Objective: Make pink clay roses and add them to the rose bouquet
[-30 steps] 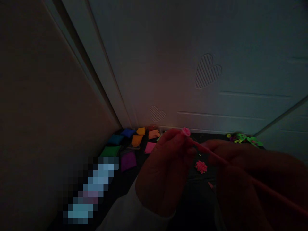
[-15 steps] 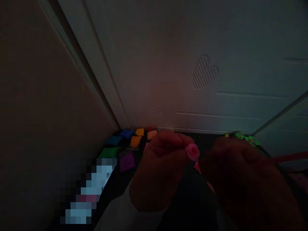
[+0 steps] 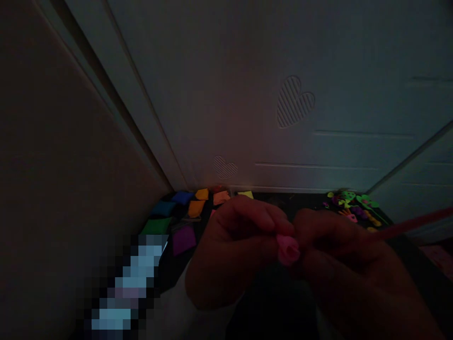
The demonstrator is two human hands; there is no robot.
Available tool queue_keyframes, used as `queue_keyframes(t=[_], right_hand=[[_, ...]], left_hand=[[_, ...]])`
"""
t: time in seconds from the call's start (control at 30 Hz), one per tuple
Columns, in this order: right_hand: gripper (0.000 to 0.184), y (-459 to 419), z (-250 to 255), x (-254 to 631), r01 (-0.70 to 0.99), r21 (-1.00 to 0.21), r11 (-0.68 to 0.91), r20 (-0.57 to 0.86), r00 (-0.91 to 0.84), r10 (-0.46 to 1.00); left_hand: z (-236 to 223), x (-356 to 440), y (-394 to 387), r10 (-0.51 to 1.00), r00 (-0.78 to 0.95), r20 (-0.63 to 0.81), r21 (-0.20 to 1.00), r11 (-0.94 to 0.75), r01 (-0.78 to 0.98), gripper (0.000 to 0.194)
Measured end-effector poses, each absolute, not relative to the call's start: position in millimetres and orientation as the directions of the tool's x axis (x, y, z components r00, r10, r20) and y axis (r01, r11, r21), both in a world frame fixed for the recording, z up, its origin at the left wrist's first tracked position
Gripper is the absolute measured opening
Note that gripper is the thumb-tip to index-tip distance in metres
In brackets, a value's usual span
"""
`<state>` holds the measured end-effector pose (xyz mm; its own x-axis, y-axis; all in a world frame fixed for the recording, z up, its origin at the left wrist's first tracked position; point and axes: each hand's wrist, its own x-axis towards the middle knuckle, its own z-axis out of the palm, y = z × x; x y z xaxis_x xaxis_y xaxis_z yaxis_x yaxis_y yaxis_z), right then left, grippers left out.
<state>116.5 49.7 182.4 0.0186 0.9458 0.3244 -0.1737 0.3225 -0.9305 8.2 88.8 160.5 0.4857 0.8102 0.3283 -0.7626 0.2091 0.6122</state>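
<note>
The right hand (image 3: pixel 354 267) holds a stick (image 3: pixel 414 226) and is just beside the pink flower (image 3: pixel 288 249), which the left hand (image 3: pixel 228 257) pinches at its fingertips. Farther, packets (image 3: pixel 184 239) lie on the left side, green pieces (image 3: pixel 367 201) on the right; behind them stands a pale panel (image 3: pixel 226 94).

A small pink rosette (image 3: pixel 288 250), its layers curled around a hollow, faces near, right of centre, pinched at the fingertips of the left hand (image 3: pixel 230 255). A straight reddish stick (image 3: pixel 414 225) slants from the right hand (image 3: pixel 357 264) toward the far right.
</note>
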Motion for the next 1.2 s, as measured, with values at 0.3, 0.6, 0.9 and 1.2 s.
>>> queue_keyframes(t=[0.3, 0.6, 0.9, 1.2], right_hand=[[0.008, 49.8, 182.4, 114.9, -0.196, -0.946, 0.257, 0.251, 0.052, 0.967], [0.008, 46.2, 183.3, 119.1, -0.175, -0.98, 0.097, 0.097, 0.009, 0.995], [0.003, 43.6, 178.3, 123.9, -0.142, -0.979, 0.144, 0.145, -0.003, 0.989], [0.02, 49.7, 181.8, 131.1, -0.347, -0.916, 0.203, 0.187, 0.08, 0.979]], left_hand=[[159.0, 7.2, 89.1, 0.809, 0.478, 0.342, 0.641, 0.171, -0.748, 0.023], [154.0, 5.7, 91.7, 0.774, 0.45, 0.446, 0.682, 0.032, -0.731, 0.028], [155.3, 4.3, 92.8, 0.806, 0.451, 0.383, 0.76, 0.001, -0.649, 0.017], [160.2, 9.7, 92.9, 0.836, 0.502, 0.221, 0.677, 0.239, -0.696, 0.007]])
